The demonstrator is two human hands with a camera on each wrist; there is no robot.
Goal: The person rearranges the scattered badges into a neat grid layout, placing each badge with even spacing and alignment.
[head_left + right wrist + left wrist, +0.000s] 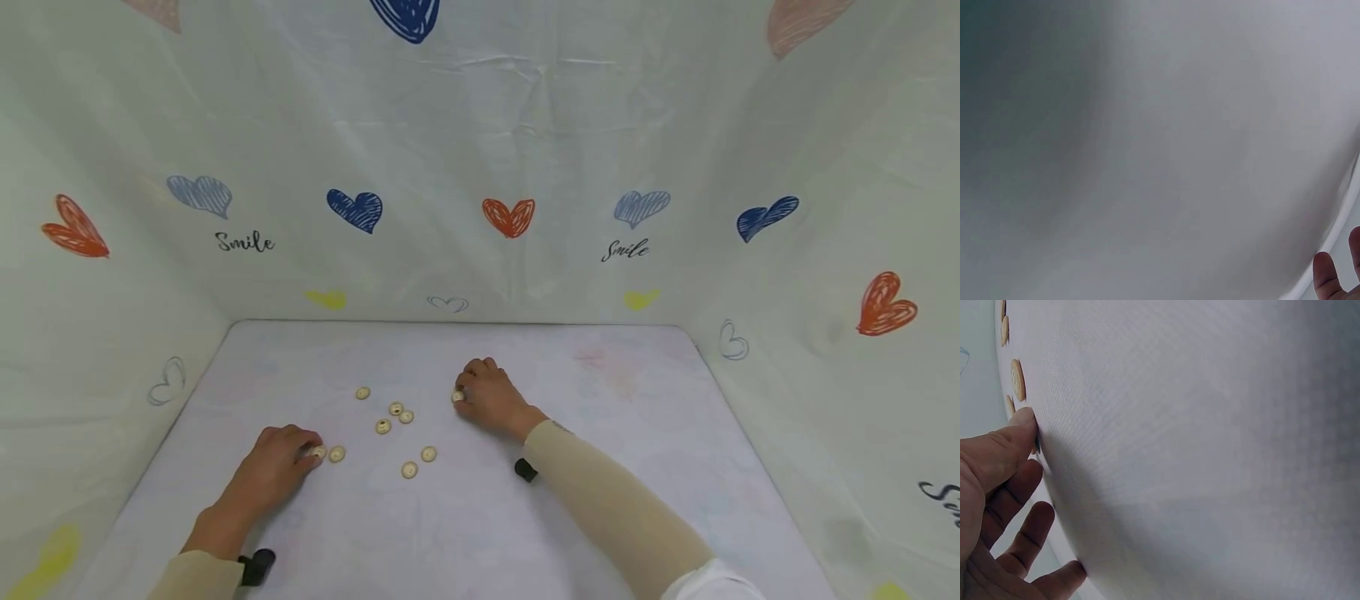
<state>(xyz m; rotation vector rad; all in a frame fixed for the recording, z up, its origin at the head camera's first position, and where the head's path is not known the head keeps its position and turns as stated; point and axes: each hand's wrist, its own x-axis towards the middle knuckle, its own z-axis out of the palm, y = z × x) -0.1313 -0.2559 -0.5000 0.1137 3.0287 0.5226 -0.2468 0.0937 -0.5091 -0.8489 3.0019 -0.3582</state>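
On the left of the table, my left hand [277, 462] pinches a round wooden disc [318, 452] between thumb and fingers. In the left wrist view the thumb [1007, 447] mostly hides that disc, and the other fingers spread down to the surface. A second disc [337, 454] lies right beside the held one. Farther back and to the right, my right hand [489, 398] holds another wooden disc [457, 397] at its thumb and fingertips. The right wrist view catches only fingertips [1326, 275] at its lower right corner.
Between the hands lie several loose discs, among them a close cluster [397, 409], a lone one [363, 392] at the back and two [428, 453] nearer the front. Heart-printed white sheeting [450, 267] encloses the pale table [480, 533] at the back and sides.
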